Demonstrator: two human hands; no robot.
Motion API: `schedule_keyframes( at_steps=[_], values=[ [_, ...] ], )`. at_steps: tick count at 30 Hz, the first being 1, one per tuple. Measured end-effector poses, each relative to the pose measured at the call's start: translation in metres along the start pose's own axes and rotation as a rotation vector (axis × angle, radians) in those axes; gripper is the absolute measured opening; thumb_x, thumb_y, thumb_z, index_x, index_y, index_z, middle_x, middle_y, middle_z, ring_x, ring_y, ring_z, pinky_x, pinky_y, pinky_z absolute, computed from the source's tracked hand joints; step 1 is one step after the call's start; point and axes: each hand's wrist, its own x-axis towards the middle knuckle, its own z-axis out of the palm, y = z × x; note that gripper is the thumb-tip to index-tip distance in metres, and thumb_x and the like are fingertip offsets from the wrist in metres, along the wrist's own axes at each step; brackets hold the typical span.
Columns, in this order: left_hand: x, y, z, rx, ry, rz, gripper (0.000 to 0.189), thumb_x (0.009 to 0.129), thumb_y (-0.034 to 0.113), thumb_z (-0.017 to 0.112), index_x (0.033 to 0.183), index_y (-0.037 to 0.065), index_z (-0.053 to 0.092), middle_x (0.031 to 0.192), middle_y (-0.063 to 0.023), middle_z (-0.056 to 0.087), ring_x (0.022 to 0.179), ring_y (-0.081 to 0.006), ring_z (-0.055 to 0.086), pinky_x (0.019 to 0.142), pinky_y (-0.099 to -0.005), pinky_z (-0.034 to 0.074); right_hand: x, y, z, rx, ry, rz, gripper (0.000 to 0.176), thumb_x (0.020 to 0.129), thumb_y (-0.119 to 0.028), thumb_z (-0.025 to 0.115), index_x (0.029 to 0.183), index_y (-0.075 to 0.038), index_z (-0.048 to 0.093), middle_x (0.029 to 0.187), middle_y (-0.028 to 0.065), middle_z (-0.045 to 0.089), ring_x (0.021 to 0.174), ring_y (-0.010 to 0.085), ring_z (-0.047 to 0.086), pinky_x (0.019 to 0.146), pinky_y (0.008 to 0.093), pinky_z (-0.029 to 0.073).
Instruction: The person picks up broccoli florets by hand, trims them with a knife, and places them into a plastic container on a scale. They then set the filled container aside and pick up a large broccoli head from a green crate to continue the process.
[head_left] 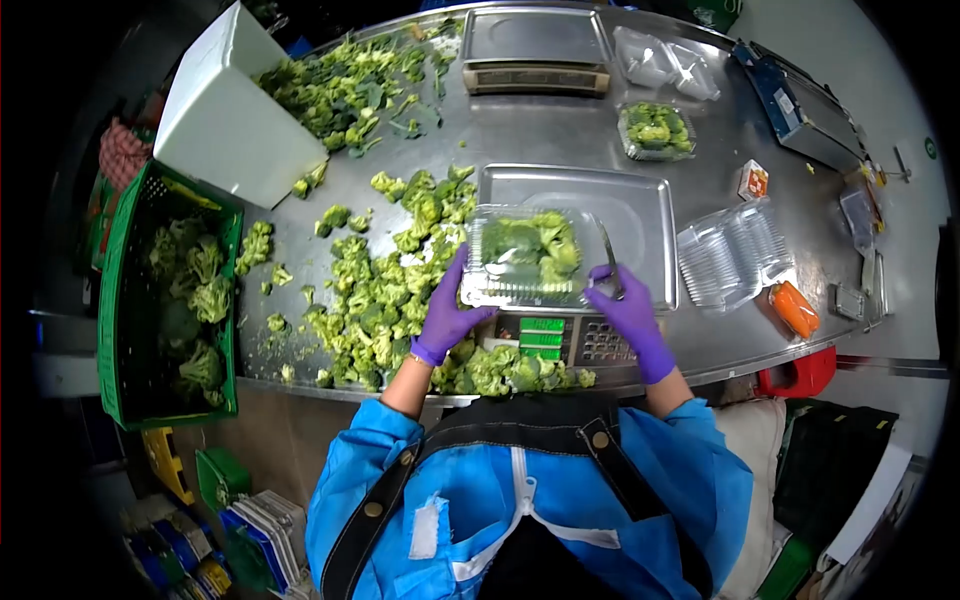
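A clear plastic clamshell container [490,228] with broccoli florets [562,248] inside lies over the metal pan [640,205] of a weighing scale. Purple-gloved, my left hand [447,318] grips the container's left side and front corner. My right hand [632,318], gloved too, is closed around a small knife [606,243]; its blade points away from me beside the container's right edge. Most of the knife's handle is hidden in the fingers. The scale's green display [541,338] is lit just in front of the container. Loose broccoli florets [375,310] lie heaped left of the scale.
A green crate [115,330] holding broccoli stands at left, near a tilted white box [225,110] spilling florets. Behind are a second scale [535,40] and a filled container [657,130]. Empty clamshells [735,255] and an orange-handled object [794,310] lie at right.
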Motion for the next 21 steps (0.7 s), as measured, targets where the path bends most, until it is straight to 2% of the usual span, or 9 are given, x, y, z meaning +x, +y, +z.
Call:
schedule_keyframes(
  at_steps=[1, 3, 4, 6, 7, 10, 12, 16, 21],
  values=[
    [-0.003, -0.001, -0.002, 0.056, -0.006, 0.027, 0.084, 0.065, 0.016, 0.072, 0.134, 0.003, 0.027, 0.136, -0.0151, 0.032, 0.125, -0.0244, 0.033, 0.101, -0.0329, 0.028, -0.003, -0.003, -0.002, -0.002, -0.012, 0.009, 0.037, 0.069, -0.012, 0.067, 0.102, -0.004, 0.052, 0.089, 0.0085, 0.061, 0.072, 0.0172, 0.061, 0.062, 0.0271, 0.051],
    [-0.005, -0.001, 0.0, 0.059, 0.024, 0.062, 0.081, 0.066, 0.014, 0.071, 0.134, 0.003, 0.028, 0.135, -0.0142, 0.034, 0.123, -0.024, 0.035, 0.101, -0.0331, 0.029, 0.002, -0.039, -0.012, -0.391, 0.162, -0.323, 0.046, 0.066, -0.02, 0.069, 0.108, -0.008, 0.055, 0.11, 0.0116, 0.056, 0.091, 0.0221, 0.06, 0.073, 0.0306, 0.049],
    [-0.007, 0.0, 0.0, 0.033, 0.025, 0.084, 0.079, 0.067, 0.014, 0.07, 0.133, 0.003, 0.029, 0.135, -0.0139, 0.034, 0.123, -0.0237, 0.036, 0.101, -0.0333, 0.029, 0.003, -0.049, -0.011, -0.394, 0.159, -0.323, 0.046, 0.066, -0.02, 0.069, 0.108, -0.008, 0.055, 0.11, 0.0116, 0.056, 0.091, 0.0221, 0.06, 0.073, 0.0306, 0.049],
    [-0.01, -0.007, 0.002, -0.076, 0.039, 0.097, 0.076, 0.068, 0.014, 0.069, 0.133, 0.003, 0.03, 0.135, -0.0134, 0.035, 0.122, -0.0233, 0.037, 0.101, -0.0337, 0.029, 0.006, -0.068, -0.001, -0.534, 0.031, -0.462, 0.057, 0.063, -0.027, 0.069, 0.115, -0.01, 0.052, 0.121, 0.0126, 0.049, 0.096, 0.0249, 0.058, 0.085, 0.0375, 0.044],
    [-0.011, -0.008, 0.002, -0.137, 0.06, 0.081, 0.073, 0.069, 0.013, 0.068, 0.131, 0.003, 0.032, 0.134, -0.0132, 0.036, 0.121, -0.0228, 0.038, 0.1, -0.0336, 0.03, 0.008, -0.076, 0.01, -0.721, -0.024, -0.584, 0.063, 0.065, -0.032, 0.068, 0.12, -0.01, 0.047, 0.123, 0.0117, 0.047, 0.094, 0.0248, 0.058, 0.093, 0.0427, 0.037],
    [-0.015, -0.016, 0.005, -0.132, 0.116, 0.093, 0.063, 0.069, 0.008, 0.065, 0.126, 0.002, 0.038, 0.127, -0.0119, 0.043, 0.117, -0.0214, 0.041, 0.097, -0.0326, 0.033, 0.01, -0.086, 0.052, -0.825, -0.193, -0.618, 0.07, 0.064, -0.03, 0.07, 0.123, -0.009, 0.041, 0.122, 0.0118, 0.044, 0.09, 0.0245, 0.059, 0.093, 0.0448, 0.035],
    [-0.016, -0.02, 0.011, -0.315, 0.152, -0.027, 0.06, 0.067, 0.005, 0.066, 0.122, 0.003, 0.042, 0.12, -0.0103, 0.047, 0.113, -0.0206, 0.044, 0.096, -0.0325, 0.034, 0.015, -0.091, 0.067, -0.864, -0.235, -0.561, 0.073, 0.061, -0.029, 0.072, 0.124, -0.009, 0.04, 0.123, 0.0129, 0.044, 0.091, 0.0259, 0.058, 0.093, 0.0443, 0.037],
    [-0.012, -0.03, 0.011, -0.303, 0.155, 0.088, 0.059, 0.065, 0.007, 0.069, 0.118, 0.003, 0.045, 0.121, -0.0096, 0.045, 0.113, -0.0209, 0.043, 0.095, -0.0335, 0.035, 0.021, -0.095, 0.079, -0.957, -0.295, -0.476, 0.078, 0.058, -0.03, 0.074, 0.124, -0.008, 0.039, 0.122, 0.0172, 0.044, 0.093, 0.0289, 0.057, 0.089, 0.045, 0.04],
    [0.004, -0.039, 0.0, -0.025, 0.08, 0.256, 0.059, 0.058, 0.013, 0.076, 0.11, 0.012, 0.049, 0.123, -0.0123, 0.041, 0.115, -0.0289, 0.039, 0.096, -0.0371, 0.034, 0.025, -0.098, 0.087, -1.082, -0.301, -0.544, 0.08, 0.059, -0.031, 0.074, 0.125, -0.006, 0.037, 0.12, 0.0199, 0.043, 0.092, 0.0307, 0.057, 0.086, 0.0459, 0.042]
  ],
)
